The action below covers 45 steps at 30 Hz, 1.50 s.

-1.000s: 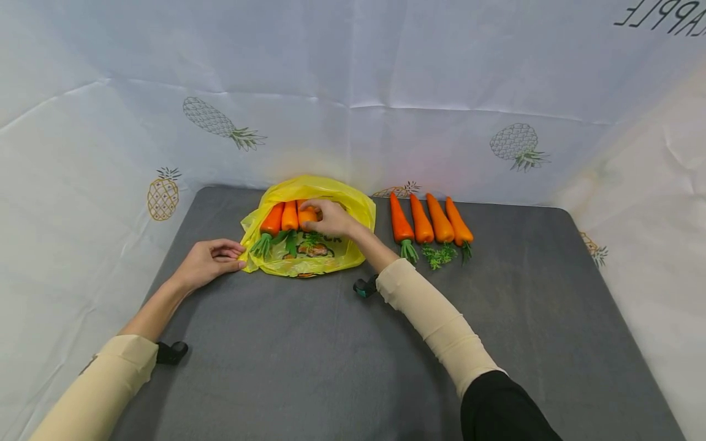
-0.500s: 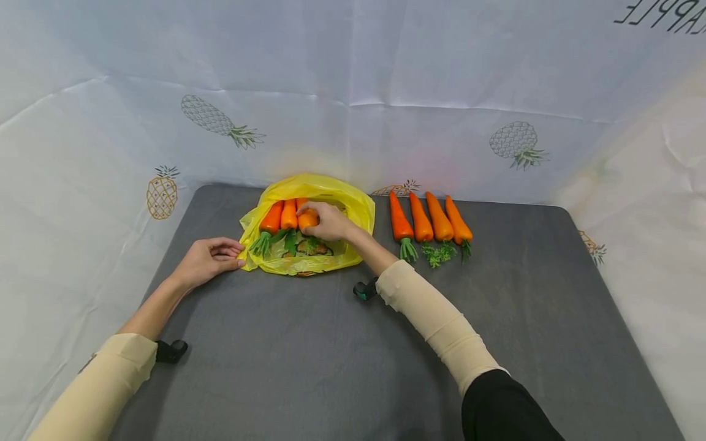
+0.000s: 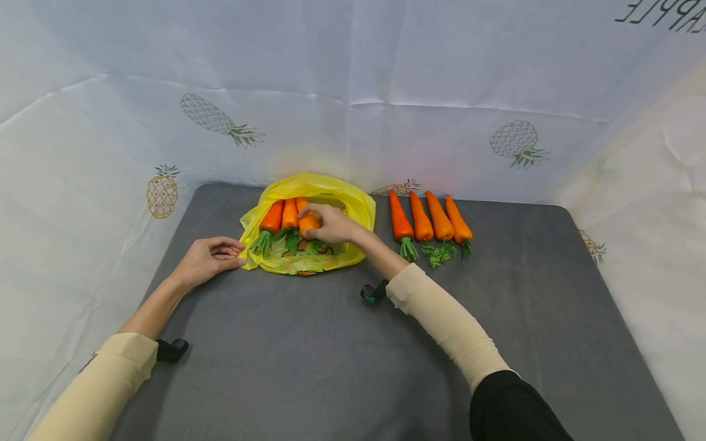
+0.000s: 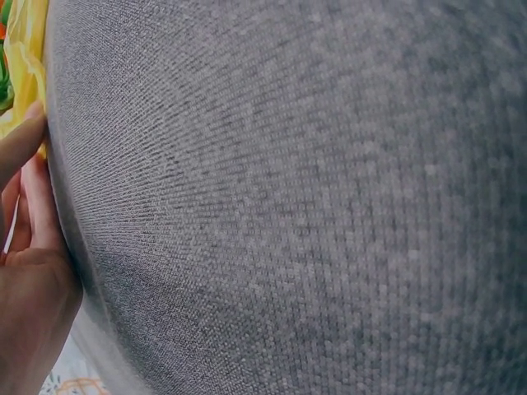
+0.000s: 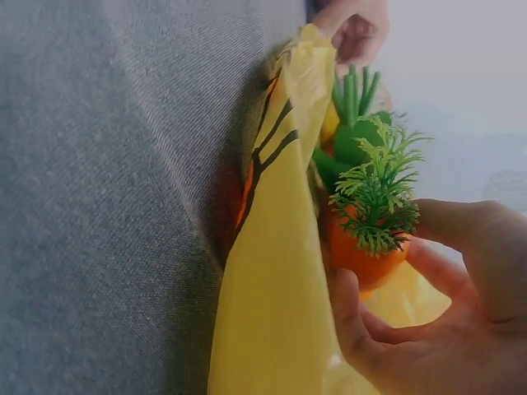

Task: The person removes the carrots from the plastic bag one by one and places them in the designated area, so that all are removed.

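A yellow plastic bag (image 3: 358,211) lies at the table's back left with its mouth toward me. Inside it, side by side, are a red-orange carrot (image 3: 272,218), an orange carrot (image 3: 290,214) and a third carrot (image 3: 308,224), green tops toward me. My right hand (image 3: 333,224) holds the third carrot near its leafy end; in the right wrist view, thumb and fingers grip the carrot (image 5: 366,262) from both sides under its feathery top. My left hand (image 3: 206,262) pinches the bag's left front corner; in the left wrist view, fingertips meet the yellow plastic (image 4: 29,70).
Right of the bag, several carrots (image 3: 438,220) lie in a row on the grey table (image 3: 331,343), tips toward the back edge. A white curtain (image 3: 353,73) printed with pineapples hangs behind and beside the table. Dark wrist-worn devices sit under both forearms.
The third carrot has shifted slightly toward me inside the bag, in my right hand's grip. My right forearm has moved a little to the right. The left hand keeps its place at the bag's corner.
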Each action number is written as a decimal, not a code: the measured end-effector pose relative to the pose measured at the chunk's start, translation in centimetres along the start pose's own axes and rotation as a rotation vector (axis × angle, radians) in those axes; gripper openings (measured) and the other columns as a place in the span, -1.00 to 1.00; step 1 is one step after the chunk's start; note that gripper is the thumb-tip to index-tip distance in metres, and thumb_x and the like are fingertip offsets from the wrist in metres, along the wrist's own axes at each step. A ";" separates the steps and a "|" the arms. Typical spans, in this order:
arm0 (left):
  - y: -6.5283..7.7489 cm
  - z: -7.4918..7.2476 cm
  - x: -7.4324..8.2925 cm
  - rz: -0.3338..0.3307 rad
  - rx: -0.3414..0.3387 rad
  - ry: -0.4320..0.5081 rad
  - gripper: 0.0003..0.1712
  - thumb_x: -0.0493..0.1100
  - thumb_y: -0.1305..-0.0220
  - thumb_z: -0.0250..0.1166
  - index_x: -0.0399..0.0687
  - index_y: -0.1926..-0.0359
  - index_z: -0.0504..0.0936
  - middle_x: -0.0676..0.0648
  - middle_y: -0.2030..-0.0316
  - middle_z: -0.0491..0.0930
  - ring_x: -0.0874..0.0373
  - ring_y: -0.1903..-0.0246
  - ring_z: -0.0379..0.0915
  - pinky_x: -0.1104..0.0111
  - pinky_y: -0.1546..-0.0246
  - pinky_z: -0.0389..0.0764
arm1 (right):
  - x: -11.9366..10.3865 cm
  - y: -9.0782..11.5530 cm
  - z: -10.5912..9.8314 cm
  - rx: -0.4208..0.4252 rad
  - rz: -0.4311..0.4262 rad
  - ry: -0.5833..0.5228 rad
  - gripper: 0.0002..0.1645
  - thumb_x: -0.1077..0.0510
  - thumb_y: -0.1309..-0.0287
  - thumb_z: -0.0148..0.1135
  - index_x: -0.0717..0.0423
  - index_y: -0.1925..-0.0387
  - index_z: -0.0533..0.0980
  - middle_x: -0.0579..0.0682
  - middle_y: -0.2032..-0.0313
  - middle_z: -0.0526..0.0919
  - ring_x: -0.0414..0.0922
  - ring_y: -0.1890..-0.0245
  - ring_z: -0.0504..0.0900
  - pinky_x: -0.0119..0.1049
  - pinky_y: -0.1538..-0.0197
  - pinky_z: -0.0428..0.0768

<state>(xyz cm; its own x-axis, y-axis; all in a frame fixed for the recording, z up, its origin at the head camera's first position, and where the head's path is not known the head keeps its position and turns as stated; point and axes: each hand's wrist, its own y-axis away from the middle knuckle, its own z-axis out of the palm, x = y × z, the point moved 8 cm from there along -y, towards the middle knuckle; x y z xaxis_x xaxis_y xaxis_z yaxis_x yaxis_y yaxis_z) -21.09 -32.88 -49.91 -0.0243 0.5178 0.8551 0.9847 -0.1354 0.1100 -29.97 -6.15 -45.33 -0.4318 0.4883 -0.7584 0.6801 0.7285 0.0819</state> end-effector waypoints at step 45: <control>0.1 0.0 -0.1 0.026 0.006 -0.002 -0.53 -0.24 -0.37 0.54 -0.42 -0.19 0.67 -0.02 0.12 0.75 0.48 0.23 0.64 0.59 0.20 0.72 | -4.5 13.7 -5.6 0.054 -0.108 -0.072 -0.49 0.12 -0.51 0.37 -0.04 -0.40 0.53 0.02 -0.25 0.64 0.04 -0.12 0.70 -0.07 -0.09 0.77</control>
<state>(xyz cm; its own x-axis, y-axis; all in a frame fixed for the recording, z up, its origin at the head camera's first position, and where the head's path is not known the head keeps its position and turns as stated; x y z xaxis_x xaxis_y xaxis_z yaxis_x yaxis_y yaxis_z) -21.02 -32.89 -49.98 0.0015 0.5155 0.8569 0.9860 -0.1434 0.0845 -22.02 4.36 -37.19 -0.4618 0.3713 -0.8055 0.6638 0.7470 -0.0363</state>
